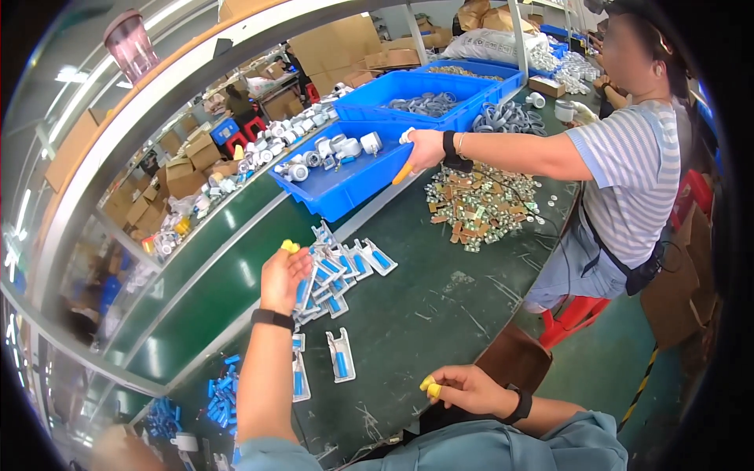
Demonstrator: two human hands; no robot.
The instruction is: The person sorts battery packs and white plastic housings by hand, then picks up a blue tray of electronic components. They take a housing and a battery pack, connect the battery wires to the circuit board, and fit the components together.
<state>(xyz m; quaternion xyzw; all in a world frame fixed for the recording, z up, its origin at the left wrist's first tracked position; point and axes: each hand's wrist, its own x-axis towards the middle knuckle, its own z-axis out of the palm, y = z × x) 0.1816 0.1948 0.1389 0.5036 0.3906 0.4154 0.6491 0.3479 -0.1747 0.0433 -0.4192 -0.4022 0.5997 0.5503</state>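
Observation:
My left hand (283, 280) is stretched out beside a heap of white plastic housings (320, 286), each with a blue cylindrical cell. Its fingers are loosely bent, with yellow finger covers on two tips, and I see nothing held in it. Close to me at the table's front edge, my right hand (470, 390) has its thumb and index finger brought together. Both of those tips wear yellow covers, and no object shows between them. One single housing (341, 355) with a blue cell lies apart from the heap, between my two hands.
Loose blue cells (223, 396) lie left of my left forearm. A blue bin (330, 192) holds white round devices; another blue bin (400, 90) stands behind it. A co-worker's arm (510, 149) reaches over a pile of small circuit boards (479, 204), with an orange-handled tool (403, 173) in hand.

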